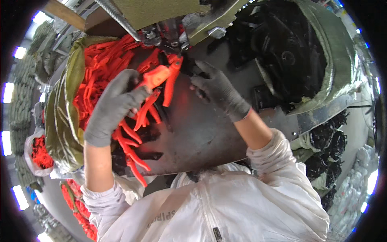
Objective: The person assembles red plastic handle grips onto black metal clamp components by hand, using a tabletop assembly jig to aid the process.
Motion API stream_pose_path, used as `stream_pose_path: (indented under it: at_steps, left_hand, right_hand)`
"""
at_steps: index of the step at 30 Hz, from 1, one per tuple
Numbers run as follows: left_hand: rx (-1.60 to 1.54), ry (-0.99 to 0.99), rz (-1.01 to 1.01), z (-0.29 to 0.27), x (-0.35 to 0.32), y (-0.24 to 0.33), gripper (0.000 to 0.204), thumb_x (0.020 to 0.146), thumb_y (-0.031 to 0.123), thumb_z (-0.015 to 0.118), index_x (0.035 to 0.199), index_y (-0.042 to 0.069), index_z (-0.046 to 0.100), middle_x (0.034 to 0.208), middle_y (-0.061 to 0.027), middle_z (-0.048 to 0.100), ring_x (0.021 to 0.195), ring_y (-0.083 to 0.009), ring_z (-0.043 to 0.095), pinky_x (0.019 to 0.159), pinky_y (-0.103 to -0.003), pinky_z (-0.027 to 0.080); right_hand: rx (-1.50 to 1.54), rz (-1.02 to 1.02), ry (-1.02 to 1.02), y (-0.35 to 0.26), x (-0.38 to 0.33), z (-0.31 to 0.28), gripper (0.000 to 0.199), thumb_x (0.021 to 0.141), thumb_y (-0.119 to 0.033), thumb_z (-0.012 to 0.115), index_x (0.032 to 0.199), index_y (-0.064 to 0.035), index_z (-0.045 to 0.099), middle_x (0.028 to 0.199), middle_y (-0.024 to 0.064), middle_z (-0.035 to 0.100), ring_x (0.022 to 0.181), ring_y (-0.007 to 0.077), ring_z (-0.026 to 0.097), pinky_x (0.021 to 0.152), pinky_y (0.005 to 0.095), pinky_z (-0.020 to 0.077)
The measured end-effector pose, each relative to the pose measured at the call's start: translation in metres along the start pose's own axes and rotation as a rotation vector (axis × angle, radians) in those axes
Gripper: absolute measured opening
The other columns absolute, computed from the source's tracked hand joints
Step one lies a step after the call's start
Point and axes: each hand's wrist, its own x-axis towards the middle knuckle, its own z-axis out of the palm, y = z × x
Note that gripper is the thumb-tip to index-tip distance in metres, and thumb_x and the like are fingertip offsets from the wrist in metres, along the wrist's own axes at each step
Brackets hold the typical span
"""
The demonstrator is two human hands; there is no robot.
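Observation:
My left hand (pixel 117 105), in a grey glove, is closed around a red plastic handle (pixel 157 76), its wide end pointing toward the machine. Right beside that end, a red-handled plier-like tool (pixel 173 78) hangs at the machine head (pixel 167 34). My right hand (pixel 213 86), also gloved in grey, is just right of the machine head with its fingers curled. Something dark shows between those fingers, too unclear to name. Several more red-handled tools (pixel 131 137) lie in a loose heap below my left hand, partly over the metal table's near edge.
An olive sack (pixel 64 121) at the left is filled with red handles (pixel 100 64). Another sack (pixel 336 60), at the right, holds black parts (pixel 286 52). The metal table (pixel 201 133) lies between them, with the machine's green body (pixel 157 14) at its far side.

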Motion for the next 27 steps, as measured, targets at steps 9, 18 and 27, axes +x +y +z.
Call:
stream_pose_path:
  at_steps: [9,18,27]
  left_hand:
    - [0.151,0.057,-0.074,0.064,0.074,-0.105,0.036,0.105,0.031,0.060,0.111,-0.004,0.065,0.103,-0.0083,0.069,0.098,-0.0152,0.069,0.083,-0.031,0.057]
    - [-0.497,0.154,-0.091,0.068,0.074,-0.081,0.031,0.107,0.028,0.057,0.117,0.000,0.063,0.104,-0.0110,0.070,0.089,-0.0195,0.072,0.077,-0.034,0.061]
    - [-0.342,0.130,-0.124,0.071,0.089,-0.046,0.037,0.106,0.029,0.058,0.126,-0.002,0.063,0.099,-0.0105,0.072,0.085,-0.0178,0.071,0.074,-0.031,0.059]
  right_hand:
    - [-1.620,-0.686,0.354,-0.026,0.082,-0.121,0.037,0.095,-0.010,0.052,0.129,-0.0111,0.067,0.137,0.0174,0.061,0.127,0.0416,0.057,0.106,0.0447,0.0496]
    - [-1.622,-0.639,0.075,-0.040,0.077,-0.173,0.034,0.092,-0.020,0.066,0.125,-0.0100,0.070,0.132,0.0134,0.063,0.129,0.0337,0.056,0.110,0.0426,0.0453]
    - [-0.123,-0.174,0.100,-0.011,0.015,-0.051,0.051,0.098,-0.021,0.064,0.144,0.0002,0.054,0.101,0.0100,0.073,0.076,0.0153,0.067,0.071,0.0293,0.0549]
